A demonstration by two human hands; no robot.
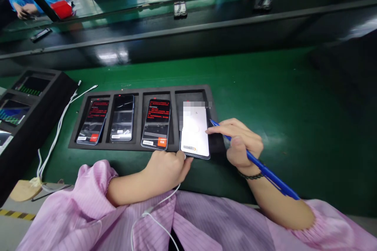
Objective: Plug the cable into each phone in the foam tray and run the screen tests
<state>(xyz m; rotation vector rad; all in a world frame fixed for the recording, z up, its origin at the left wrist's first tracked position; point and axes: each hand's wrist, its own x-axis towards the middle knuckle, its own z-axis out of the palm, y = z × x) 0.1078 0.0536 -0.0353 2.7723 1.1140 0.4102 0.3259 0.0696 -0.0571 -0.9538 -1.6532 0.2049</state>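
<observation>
A phone with a lit white screen [195,133] rests in the rightmost slot of a black foam tray [212,104], its lower end over the tray's front edge. At that lower end, my left hand [168,168] is closed around the plug of a white cable [176,190]; the fingers largely hide the plug. My right hand [245,141] grips a blue pen [265,171] that slants across the palm, while its index finger reaches to the right edge of the lit screen. Left of this phone, three dark-screened phones [156,122] lie in the other slots, two showing red text.
Another foam tray with phones [55,90] stands on the left, with white cables [60,125] beside it on the green table [273,102]. Behind a raised ledge, devices [180,9] lie on a dark strip. A co-worker's hands [28,10] are at far left.
</observation>
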